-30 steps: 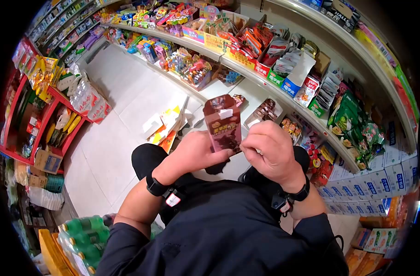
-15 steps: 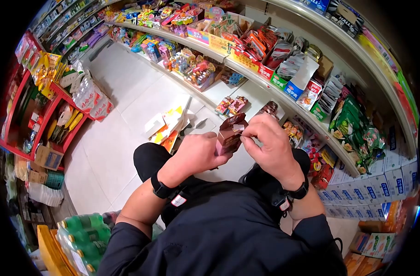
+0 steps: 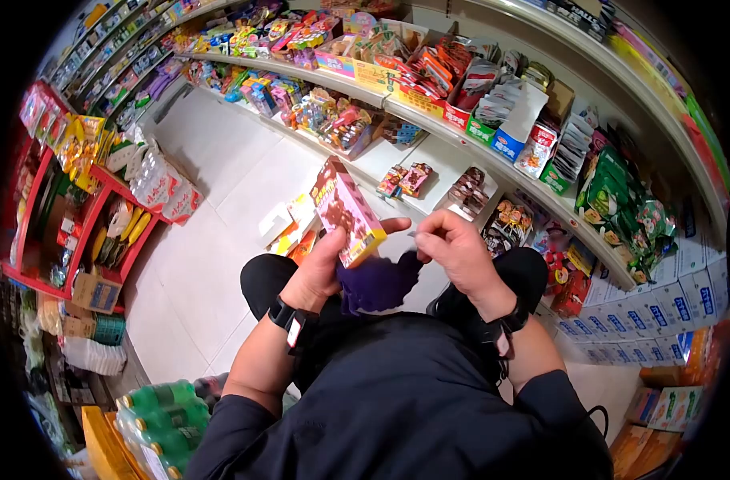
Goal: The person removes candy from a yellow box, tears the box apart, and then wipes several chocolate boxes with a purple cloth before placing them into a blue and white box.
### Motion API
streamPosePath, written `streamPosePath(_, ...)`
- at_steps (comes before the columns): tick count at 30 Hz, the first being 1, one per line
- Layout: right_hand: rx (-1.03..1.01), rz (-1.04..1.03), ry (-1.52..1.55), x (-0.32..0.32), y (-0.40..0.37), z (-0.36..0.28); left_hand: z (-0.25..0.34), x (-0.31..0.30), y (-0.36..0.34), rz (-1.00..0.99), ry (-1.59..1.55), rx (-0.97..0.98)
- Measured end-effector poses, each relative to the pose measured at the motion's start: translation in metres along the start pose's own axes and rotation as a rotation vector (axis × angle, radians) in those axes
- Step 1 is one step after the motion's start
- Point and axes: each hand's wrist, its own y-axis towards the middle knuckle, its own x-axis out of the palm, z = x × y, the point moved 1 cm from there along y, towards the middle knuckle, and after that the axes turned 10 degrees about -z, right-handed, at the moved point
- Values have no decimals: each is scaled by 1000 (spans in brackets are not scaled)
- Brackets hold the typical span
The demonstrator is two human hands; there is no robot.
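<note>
Two bare hands meet in front of the chest. The left hand (image 3: 321, 268) is closed on the lower end of a box (image 3: 347, 212), with the fingers wrapped behind it and the thumb stretched out past its yellow end panel. The box is pink and brown and tilts up and to the left, its far end pointing toward the floor beyond. The right hand (image 3: 459, 254) sits just beside the left thumb. Its thumb and forefinger are pinched tight on something pale, too small to make out, and I cannot tell whether it touches the box. A purple cloth (image 3: 379, 284) hangs below the box, between the two hands. It lies against the left hand, but which hand holds it cannot be told. Each wrist carries a black band (image 3: 283, 314) above a dark sleeve.

Past the hands, a white shelf (image 3: 441, 160) runs from upper left to lower right. A few small packs (image 3: 405, 180) stand on it, well apart from the box. The tier above is crowded with bright snacks (image 3: 429, 72). Flat cartons (image 3: 278, 224) lie on the pale tiled floor (image 3: 221, 160), just behind the box. A red rack (image 3: 81, 212) of goods stands at the far left. Green bottles (image 3: 161, 408) in shrink-wrap sit near the left elbow.
</note>
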Motion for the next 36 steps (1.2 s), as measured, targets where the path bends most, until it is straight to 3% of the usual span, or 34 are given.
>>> streamPosePath(3,-57,52,-124,5,6,1,-3,-11,-6,-6,39,-168)
streamPosePath(5,-4,127,-448,0,11,8,-9,-5,-7,55,60,-117)
streamPosePath(6,-6,130,-447,-1,12,7,-10,-2,-8,120,77,-62)
streamPosePath(8,33,147,-702,-6,14,5,-12,-10,-12,99,121,-86)
streamPosePath(9,33,148,-701,-11,15,7,-13,-14,-14,78,164,-109)
streamPosePath(11,134,35,-103,-23,16,20,-22,-18,-15,113,128,-61)
streamPosePath(12,176,21,41,-31,13,25,-25,-25,-16,125,41,-40)
streamPosePath(15,143,-78,23,-40,3,60,-32,-25,-12,213,-62,46)
streamPosePath(16,-5,-230,-6,-33,-1,72,-35,-27,-11,295,-14,66)
streamPosePath(18,-60,-185,-106,12,-9,54,-42,-17,-2,443,109,119)
streamPosePath(20,-129,-136,-159,28,-12,59,-56,-11,6,429,97,153)
streamPosePath(22,-45,15,90,22,-6,79,-60,-8,10,390,145,183)
streamPosePath(23,-47,76,56,13,-6,73,-57,-10,11,393,146,195)
streamPosePath(25,-1,174,239,-11,-16,79,-45,-19,11,368,500,155)
streamPosePath(26,-67,131,324,-16,-17,59,-37,-30,3,313,474,-24)
streamPosePath(29,-67,60,502,-35,-24,19,-26,-32,0,303,445,16)
streamPosePath(33,-185,-43,534,-40,-30,-12,-35,-31,-6,146,366,-29)
streamPosePath(35,-223,155,127,-26,-26,-38,-38,-24,-7,96,363,-57)
streamPosePath(36,-229,160,-78,-22,-25,-46,-36,-17,-6,86,380,-48)
